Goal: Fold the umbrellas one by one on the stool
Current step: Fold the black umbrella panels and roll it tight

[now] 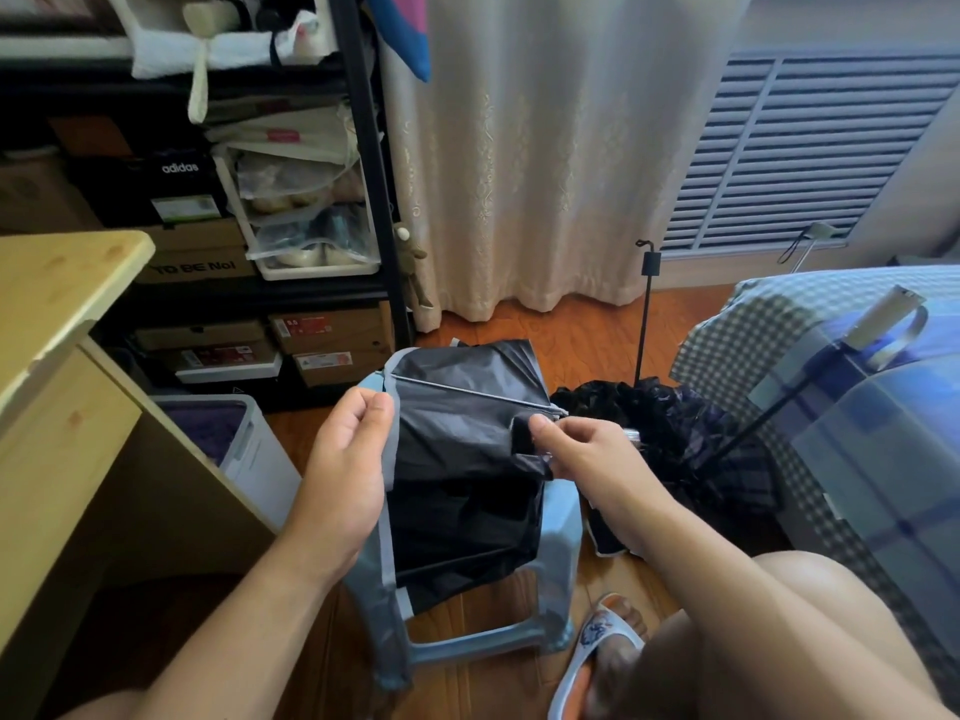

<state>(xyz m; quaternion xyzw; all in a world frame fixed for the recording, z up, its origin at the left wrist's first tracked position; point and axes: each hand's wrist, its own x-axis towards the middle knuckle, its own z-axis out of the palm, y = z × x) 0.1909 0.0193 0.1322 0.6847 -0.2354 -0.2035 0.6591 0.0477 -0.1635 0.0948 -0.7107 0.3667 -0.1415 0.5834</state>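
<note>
1. Head view: left hand (345, 459), grip closed in a pinch, thumb and fingers nipping the grey-edged hem of the black umbrella (462, 470) at its upper left corner.
2. Right hand (582, 452), grip also a tight pinch, thumb and forefinger on a fold of black canopy near the end of a metal rib (467, 389); other fingers curled under.
3. Black umbrella canopy is spread between both hands, draped over the light-blue plastic stool (561, 517); grey trim hangs down past the stool's left leg.
4. Second dark umbrella (675, 423) lies crumpled on the wood floor (571, 324) just right of the stool, its shaft (644, 324) pointing up.
5. Third umbrella, blue plaid (883, 423), rests against the bed (748, 324) at right, handle up.
6. Containers: clear lidded bin (228, 439) on the floor beside the wooden worktop (62, 283), holding something purple; contents not clear.
7. Black shelf rack (363, 163) at back left holds shoe boxes (322, 345) and a clear box of shoes (311, 241).
8. Curtain (540, 148) behind, louvred panel (810, 148) at right.
9. A slippered foot (602, 646) sits by the stool's front right leg.
</note>
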